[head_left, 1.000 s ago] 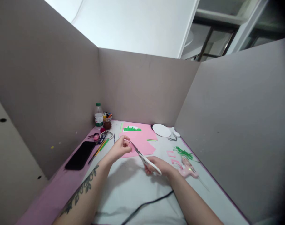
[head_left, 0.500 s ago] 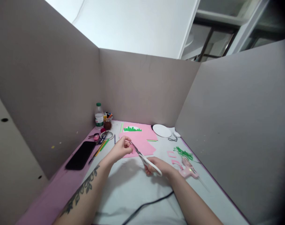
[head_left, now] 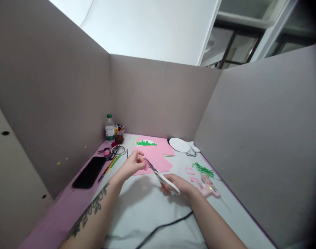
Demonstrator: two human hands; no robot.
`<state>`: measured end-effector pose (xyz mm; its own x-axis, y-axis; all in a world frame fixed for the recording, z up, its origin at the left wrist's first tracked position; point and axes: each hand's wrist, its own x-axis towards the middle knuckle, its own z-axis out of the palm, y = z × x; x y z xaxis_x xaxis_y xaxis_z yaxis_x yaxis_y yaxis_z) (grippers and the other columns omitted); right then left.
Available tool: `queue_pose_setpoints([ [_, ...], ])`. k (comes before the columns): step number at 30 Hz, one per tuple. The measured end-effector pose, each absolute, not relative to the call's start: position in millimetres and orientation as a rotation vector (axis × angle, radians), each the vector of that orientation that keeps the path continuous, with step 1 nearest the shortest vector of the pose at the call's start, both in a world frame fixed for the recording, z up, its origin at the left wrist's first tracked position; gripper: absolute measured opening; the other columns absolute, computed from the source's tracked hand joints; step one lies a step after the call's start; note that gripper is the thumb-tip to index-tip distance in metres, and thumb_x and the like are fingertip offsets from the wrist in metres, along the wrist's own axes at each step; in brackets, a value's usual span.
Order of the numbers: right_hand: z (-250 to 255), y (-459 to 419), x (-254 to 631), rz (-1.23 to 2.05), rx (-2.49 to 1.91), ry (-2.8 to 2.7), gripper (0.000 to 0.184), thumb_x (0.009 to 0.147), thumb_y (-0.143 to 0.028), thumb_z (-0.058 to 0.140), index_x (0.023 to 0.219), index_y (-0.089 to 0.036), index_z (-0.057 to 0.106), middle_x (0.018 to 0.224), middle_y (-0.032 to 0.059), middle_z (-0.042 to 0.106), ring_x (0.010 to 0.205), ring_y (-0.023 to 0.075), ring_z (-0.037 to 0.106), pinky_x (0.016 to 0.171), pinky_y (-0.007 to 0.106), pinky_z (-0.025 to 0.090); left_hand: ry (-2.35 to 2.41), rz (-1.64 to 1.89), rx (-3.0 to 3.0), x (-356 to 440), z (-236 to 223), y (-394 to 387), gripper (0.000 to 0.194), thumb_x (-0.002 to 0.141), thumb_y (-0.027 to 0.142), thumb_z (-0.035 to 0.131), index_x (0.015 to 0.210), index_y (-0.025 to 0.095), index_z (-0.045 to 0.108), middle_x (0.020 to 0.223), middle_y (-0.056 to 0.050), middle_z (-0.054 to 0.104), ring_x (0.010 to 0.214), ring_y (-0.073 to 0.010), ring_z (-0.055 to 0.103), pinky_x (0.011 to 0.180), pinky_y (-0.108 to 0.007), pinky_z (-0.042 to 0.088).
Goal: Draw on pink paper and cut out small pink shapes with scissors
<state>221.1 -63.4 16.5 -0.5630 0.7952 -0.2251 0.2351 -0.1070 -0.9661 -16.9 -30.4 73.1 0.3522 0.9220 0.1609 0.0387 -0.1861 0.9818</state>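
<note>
My right hand [head_left: 176, 184] grips white-handled scissors [head_left: 161, 177], blades pointing up and left. Their tips meet a small pink paper piece [head_left: 145, 164] pinched in the fingers of my left hand [head_left: 133, 164]. Both hands hover above the pale table [head_left: 147, 207], just in front of a pink paper sheet [head_left: 158, 154] that carries a green grass-shaped cutout [head_left: 146, 143].
Grey partition walls enclose the table on three sides. A black phone [head_left: 89, 172], pens, small scissors, a bottle [head_left: 109, 129] and a cup of markers lie at the left. A white disc [head_left: 179, 144], green strips [head_left: 204, 169], pink scraps and a pink glue gun [head_left: 209, 189] sit right. A black cable [head_left: 163, 227] crosses near me.
The scissors' blades have worked slightly along the small pink piece, and my left hand has turned it a little. Everything else stays put.
</note>
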Motion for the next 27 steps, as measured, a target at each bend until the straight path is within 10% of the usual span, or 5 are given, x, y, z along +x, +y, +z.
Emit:
queue_pose_setpoints([
  [27,15.3,-63.5,230.0,1.688,-1.131,-1.804,0.014,0.059,-0.02,0.059,0.072,-0.014,0.056,0.062,-0.0005,0.058,0.056,0.0111,0.054,0.054,0.021,0.042,0.893,0.964,1.598,-23.3,68.7,-29.5,0.037,0.064,0.015,0.057,0.099,0.02,0.045,0.067,0.003,0.06,0.067,-0.0149,0.06,0.059,-0.024,0.039],
])
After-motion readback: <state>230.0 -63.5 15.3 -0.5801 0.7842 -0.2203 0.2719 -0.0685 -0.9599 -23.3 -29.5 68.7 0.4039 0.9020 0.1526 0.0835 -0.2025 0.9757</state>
